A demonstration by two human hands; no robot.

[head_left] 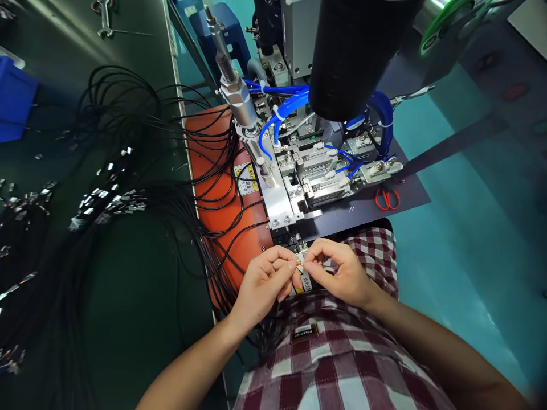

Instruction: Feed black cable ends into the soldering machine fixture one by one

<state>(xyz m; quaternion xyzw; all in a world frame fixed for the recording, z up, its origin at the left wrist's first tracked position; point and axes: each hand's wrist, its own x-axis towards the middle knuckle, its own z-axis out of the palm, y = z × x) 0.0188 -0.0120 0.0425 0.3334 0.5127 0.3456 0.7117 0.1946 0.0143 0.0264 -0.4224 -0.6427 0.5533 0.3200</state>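
My left hand is closed in a pinch, thumb against forefinger, just in front of the machine. Facing it, my right hand also pinches, with its fingertips almost meeting those of the left. Something tiny and pale shows between the two sets of fingertips, too small to name. Below them lies a label with yellow and black marks, partly covered by the hands. Black cables run past the left side of my left hand.
Cable bundles with shiny metal connectors lie on the dark table at left. Red-handled scissors rest on the grey plate right of the machine. A large black cylinder hangs overhead. Wrenches and a blue bin are farther back.
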